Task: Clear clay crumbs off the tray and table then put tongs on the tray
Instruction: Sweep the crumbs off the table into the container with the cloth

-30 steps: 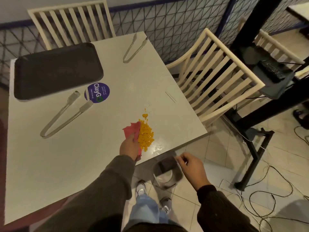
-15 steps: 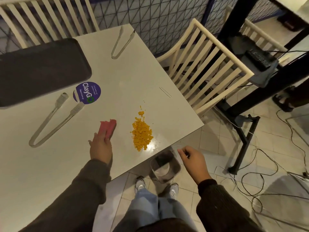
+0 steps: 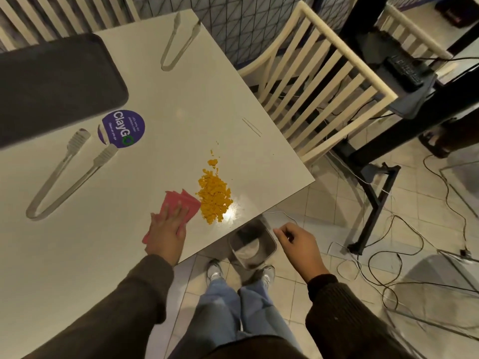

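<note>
While left hand (image 3: 167, 230) presses flat on cloth (image 3: 191, 202) beside crumbs (image 3: 213, 196), right hand (image 3: 298, 244) pinches container (image 3: 250, 246) rim

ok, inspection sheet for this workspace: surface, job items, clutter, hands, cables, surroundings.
Surface: white table, with a glare spot beside the crumbs.
Job's things: yellow crumbs piled near the table's edge; dark tray at far left, no crumbs visible on it; near tongs and far tongs lie on the table, neither on the tray.
Clutter: purple sticker beside the tray.
Hands: left hand presses a pink cloth flat beside the crumbs; right hand pinches a clear container by its rim below the table's edge.
Cables: cables loose across the floor at right.
Surroundings: slatted chairs, tiled floor.
</note>
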Available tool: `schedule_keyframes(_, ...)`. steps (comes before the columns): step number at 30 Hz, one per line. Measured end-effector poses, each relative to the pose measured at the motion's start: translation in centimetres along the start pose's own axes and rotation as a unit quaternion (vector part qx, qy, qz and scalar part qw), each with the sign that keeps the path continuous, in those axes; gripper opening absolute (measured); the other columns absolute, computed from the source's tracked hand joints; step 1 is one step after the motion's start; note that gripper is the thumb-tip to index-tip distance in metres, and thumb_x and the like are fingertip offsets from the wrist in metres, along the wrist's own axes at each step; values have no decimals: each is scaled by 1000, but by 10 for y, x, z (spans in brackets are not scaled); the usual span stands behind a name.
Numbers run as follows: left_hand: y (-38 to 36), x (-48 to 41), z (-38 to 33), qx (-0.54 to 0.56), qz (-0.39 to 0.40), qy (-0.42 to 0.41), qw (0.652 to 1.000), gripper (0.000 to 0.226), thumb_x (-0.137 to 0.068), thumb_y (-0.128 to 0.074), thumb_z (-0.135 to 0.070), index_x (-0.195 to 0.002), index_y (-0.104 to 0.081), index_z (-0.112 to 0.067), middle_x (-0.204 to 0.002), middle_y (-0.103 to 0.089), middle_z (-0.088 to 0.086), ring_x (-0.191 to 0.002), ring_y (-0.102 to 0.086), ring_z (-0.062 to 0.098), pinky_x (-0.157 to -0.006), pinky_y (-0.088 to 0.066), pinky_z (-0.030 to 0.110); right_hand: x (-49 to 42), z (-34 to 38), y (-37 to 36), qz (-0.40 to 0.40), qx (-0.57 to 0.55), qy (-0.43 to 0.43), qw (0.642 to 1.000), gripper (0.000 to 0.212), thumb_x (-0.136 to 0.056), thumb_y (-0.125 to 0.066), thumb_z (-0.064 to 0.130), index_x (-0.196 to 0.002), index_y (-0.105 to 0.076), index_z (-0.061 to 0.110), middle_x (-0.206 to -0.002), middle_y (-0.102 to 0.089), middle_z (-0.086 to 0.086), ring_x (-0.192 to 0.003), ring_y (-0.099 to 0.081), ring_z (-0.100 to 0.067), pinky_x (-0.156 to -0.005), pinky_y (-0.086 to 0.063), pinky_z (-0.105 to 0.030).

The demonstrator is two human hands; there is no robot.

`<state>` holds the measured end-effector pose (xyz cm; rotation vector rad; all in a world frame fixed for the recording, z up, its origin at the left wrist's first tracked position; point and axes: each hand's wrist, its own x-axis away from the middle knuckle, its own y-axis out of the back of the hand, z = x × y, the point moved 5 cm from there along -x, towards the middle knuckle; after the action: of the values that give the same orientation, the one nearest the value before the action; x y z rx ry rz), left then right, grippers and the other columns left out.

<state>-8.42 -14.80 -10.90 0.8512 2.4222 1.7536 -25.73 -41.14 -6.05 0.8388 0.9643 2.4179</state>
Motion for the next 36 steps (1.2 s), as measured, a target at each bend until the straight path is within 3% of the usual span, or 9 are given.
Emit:
schedule_keyframes(6,-19,16,-46,49,-5,100,994,50,-104,-34,-16,-153,-28,-22,-163,-20,2,-153,-6,27,-121,3,48,-1,1,-1,6,-18,0,1000,24,-91,-53,43,-78,-61,24,-74,-63,4,-72,-58,-12,-73,-51,-34)
schedule_keyframes(13,-28,8,-87,94,13,33,995,48,-104,-34,-18,-151,-32,-25,-162,-24,-2,-153,-8,21,-121,7,43,3,-12,7,-3,-34,-20,999,27,-90,-54,43,-76,-60,20,-73,-64,1,-73,-58,-15,-72,-50,-35)
schedule_keyframes(19,-31,1,-105,96,31,-10,995,46,-104,-33,-19,-150,-35,-27,-161,-26,-3,-152,-11,22,-122,2,45,8,-30,11,-9,-39,-42,998,26,-91,-55,42,-76,-59,21,-73,-62,3,-70,-56,-11,-67,-47,-28)
schedule_keyframes(27,-35,-1,-109,114,38,-9,993,45,-104,-36,-18,-149,-38,-23,-160,-29,0,-152,-13,22,-121,3,46,6,-39,8,-10,-44,-61,997,26,-91,-54,43,-77,-59,23,-72,-63,4,-69,-57,-11,-67,-47,-27)
schedule_keyframes(33,-43,12,-132,218,30,61,974,43,-105,-34,-21,-148,-38,-24,-161,-26,0,-152,-14,24,-123,1,40,14,-34,8,-18,-69,-70,995,26,-90,-54,42,-76,-59,22,-72,-64,1,-69,-58,-14,-68,-49,-32)
schedule_keyframes(36,-57,33,-149,291,43,65,953,40,-103,-37,-16,-141,-45,-27,-159,-30,-3,-152,-13,28,-119,-10,33,19,-38,10,-28,-68,-80,994,25,-89,-56,44,-72,-57,26,-70,-64,3,-69,-59,-13,-69,-50,-34)
